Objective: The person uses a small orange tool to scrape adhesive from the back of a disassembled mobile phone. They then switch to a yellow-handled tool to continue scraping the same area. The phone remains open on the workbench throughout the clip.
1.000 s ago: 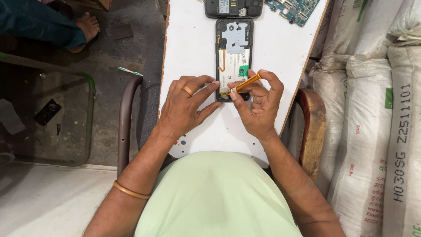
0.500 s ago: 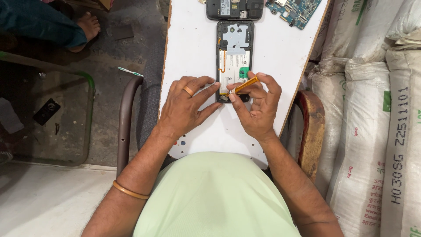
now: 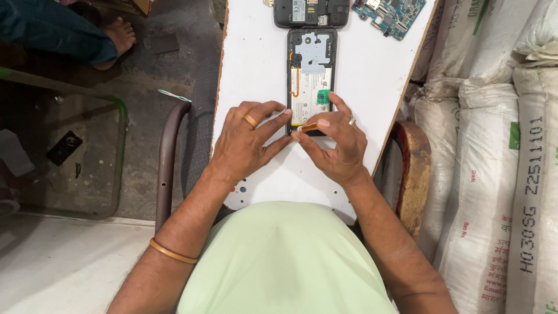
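An opened black smartphone with its back cover off (image 3: pixel 311 75), showing a white battery, a silver shield plate and a thin orange flex strip, lay lengthwise on the narrow white board (image 3: pixel 256 64) that served as a work surface, its lower end just in front of the person's hands. The right hand (image 3: pixel 336 145) was curled in a pinch, thumb and forefinger closed on a small tool with an orange handle (image 3: pixel 310 126) whose tip met the phone's lower end; a ring showed on one finger. The left hand (image 3: pixel 247 144), also ringed, lay partly open, its fingers stretched flat on the board with the tips pressed to the phone's lower left corner, gripping nothing. A thin bangle (image 3: pixel 172 252) circled the left forearm. Beyond the phone's top edge lay a second dark phone body (image 3: pixel 311 13) set crosswise, and just beside it, at the board's far right corner, a blue-green circuit board (image 3: pixel 394 14). Stacked white woven sacks (image 3: pixel 494 157) stood to the right, and another person's bare foot (image 3: pixel 119 36) rested on the grey floor at upper left.
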